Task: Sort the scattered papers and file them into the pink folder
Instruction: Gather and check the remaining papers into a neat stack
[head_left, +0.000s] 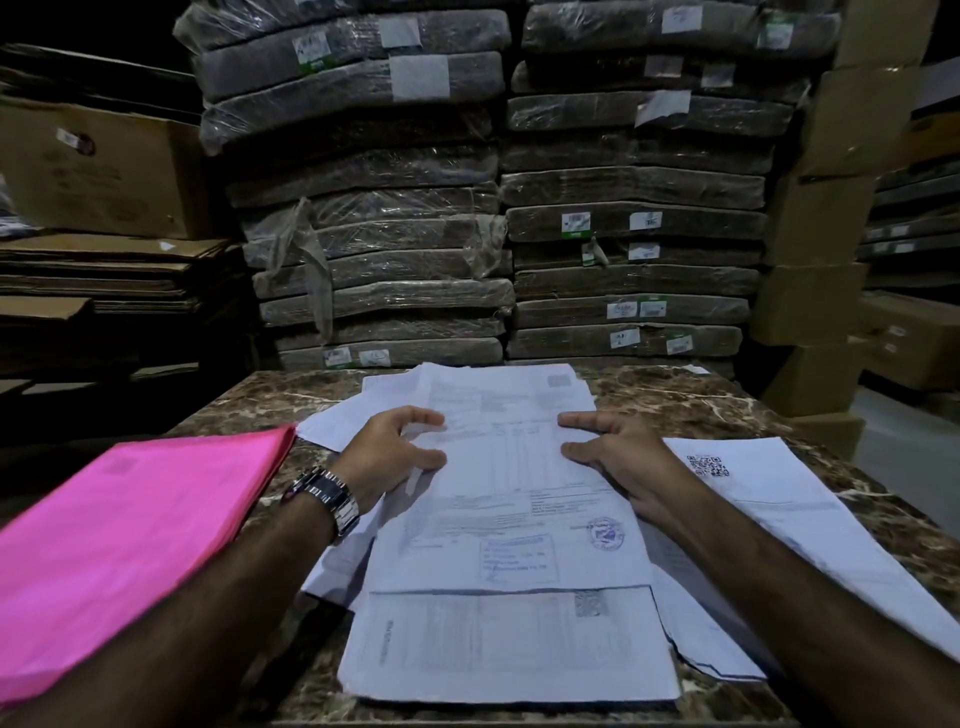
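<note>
A heap of white printed papers (511, 519) lies across the middle of the marble table. The top sheet (498, 457) bears a table, a blue stamp and a round seal. My left hand (392, 454), with a metal watch on the wrist, grips that sheet's left edge between thumb and fingers. My right hand (615, 457) rests on its right edge, fingers spread flat. The pink folder (119, 540) lies shut at the left, hanging over the table's edge. Another sheet with a QR code (779, 514) sits to the right.
The brown marble table (691, 400) ends just behind the papers. Behind it rise two stacks of plastic-wrapped flat bundles (498, 208). Cardboard boxes (826, 234) stand at the right, with flattened cartons and a box (98, 171) at the left.
</note>
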